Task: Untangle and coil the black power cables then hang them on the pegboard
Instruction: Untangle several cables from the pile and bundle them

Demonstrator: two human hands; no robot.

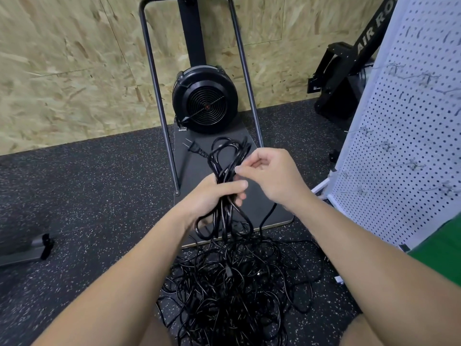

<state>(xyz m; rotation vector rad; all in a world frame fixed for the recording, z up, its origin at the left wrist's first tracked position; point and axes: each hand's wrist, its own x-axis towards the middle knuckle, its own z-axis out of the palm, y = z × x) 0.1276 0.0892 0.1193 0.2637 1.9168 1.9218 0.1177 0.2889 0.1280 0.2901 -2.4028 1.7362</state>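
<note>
The left hand is clenched around the middle of a coiled black power cable, its fingers wrapped over the bundled loops so that the loops stand up above the fist and hang down below it. The right hand sits just beside it, thumb and forefinger pinching a strand of the same coil near the top of the left fist. A two-pin plug on the cable's end sticks out to the left of the upper loops. Below the hands, a large tangled pile of black cables lies on the speckled black rubber floor, between the person's knees, with strands running up from it towards the held coil. Behind the hands stands a fitness machine with a round black fan housing on a flat base plate and a tubular frame, set against a chipboard wall. At the right stands a white pegboard with metal hooks on it; no cable shows on the hooks in view. A green sleeve shows at the right edge.
</note>
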